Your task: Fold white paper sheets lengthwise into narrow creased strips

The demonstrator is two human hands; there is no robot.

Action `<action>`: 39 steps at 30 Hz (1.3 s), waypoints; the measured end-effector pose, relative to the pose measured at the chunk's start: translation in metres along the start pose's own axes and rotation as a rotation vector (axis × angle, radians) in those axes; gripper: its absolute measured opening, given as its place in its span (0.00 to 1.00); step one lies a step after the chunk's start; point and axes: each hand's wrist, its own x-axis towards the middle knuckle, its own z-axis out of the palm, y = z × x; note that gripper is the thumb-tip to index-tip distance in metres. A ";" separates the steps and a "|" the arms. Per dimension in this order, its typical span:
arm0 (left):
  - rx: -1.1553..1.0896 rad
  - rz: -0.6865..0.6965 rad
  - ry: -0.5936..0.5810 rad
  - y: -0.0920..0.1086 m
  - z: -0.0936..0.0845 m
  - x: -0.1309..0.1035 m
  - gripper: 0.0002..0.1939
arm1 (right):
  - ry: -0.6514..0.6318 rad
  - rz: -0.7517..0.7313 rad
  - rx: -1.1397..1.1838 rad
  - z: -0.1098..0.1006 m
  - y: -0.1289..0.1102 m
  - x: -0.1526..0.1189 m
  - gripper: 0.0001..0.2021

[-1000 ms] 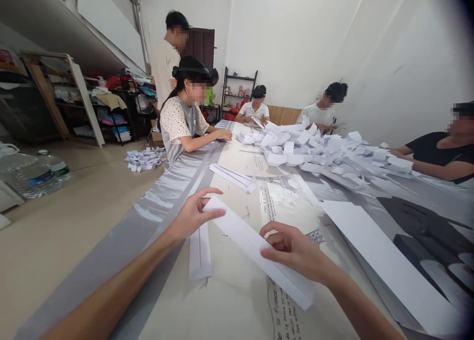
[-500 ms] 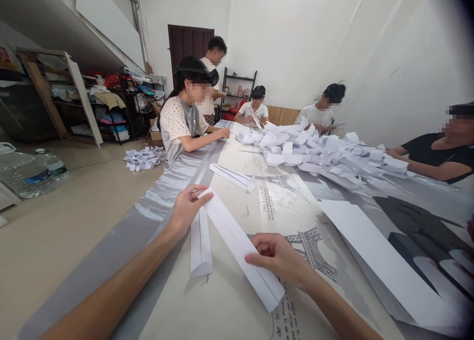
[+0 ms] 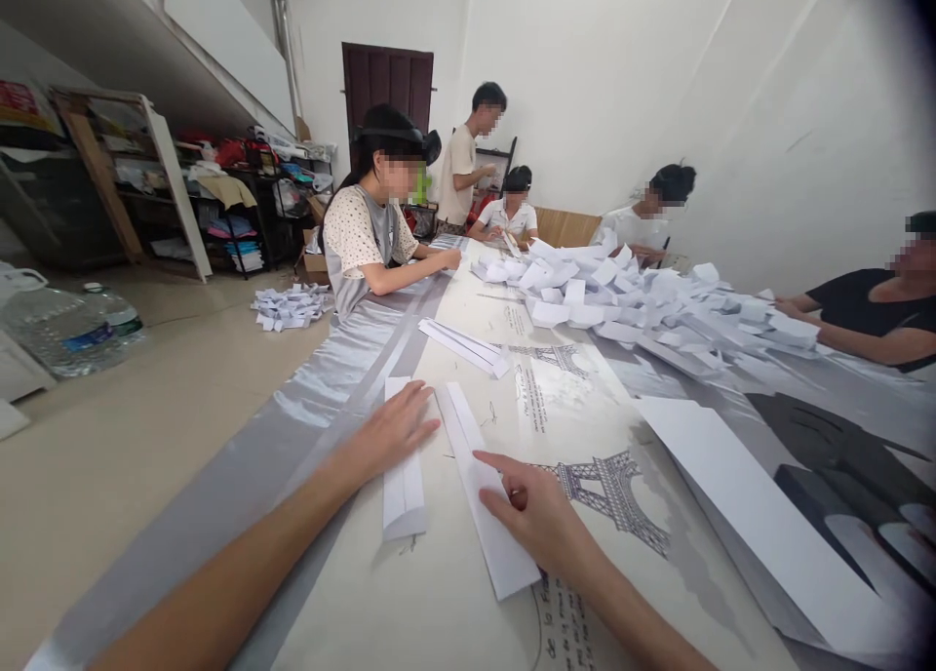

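Observation:
My left hand (image 3: 391, 429) is palm down across a folded white paper strip (image 3: 404, 500), fingers extended, with its fingertips near a second strip. That second folded paper strip (image 3: 497, 534) slants across the printed tablecloth. At its right edge, my right hand (image 3: 533, 505) has thumb and index finger on the upper face, the other fingers curled; what those do under the edge is hidden. Farther up the table lies a small stack of folded strips (image 3: 464, 347).
A large heap of folded white papers (image 3: 621, 286) covers the table's far part. Flat white sheets (image 3: 760, 525) lie at right. Several people sit or stand around the table. More folded papers (image 3: 291, 306) lie on the floor at left, behind large water bottles (image 3: 65, 325).
My left hand has released the upper end of the slanted strip and moved down onto the left strip. The slanted strip has turned more upright. A standing person has shifted right.

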 end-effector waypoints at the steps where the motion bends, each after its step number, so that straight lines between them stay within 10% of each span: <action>1: -0.014 -0.016 -0.028 0.005 0.004 -0.001 0.22 | 0.005 -0.004 -0.036 0.001 -0.001 -0.001 0.23; 13: 0.229 0.229 -0.023 0.044 0.023 0.004 0.20 | -0.069 -0.239 -0.411 0.002 -0.018 -0.017 0.11; 21: 0.175 0.173 -0.078 0.039 0.024 0.001 0.23 | -0.253 -0.568 -0.584 -0.017 -0.019 -0.033 0.31; 27: 0.116 0.165 -0.052 0.038 0.023 0.000 0.23 | -0.236 -0.801 -0.613 -0.014 -0.021 -0.037 0.11; 39: 0.143 0.200 -0.032 0.039 0.022 0.002 0.20 | -0.019 -1.015 -0.649 0.010 -0.004 -0.038 0.10</action>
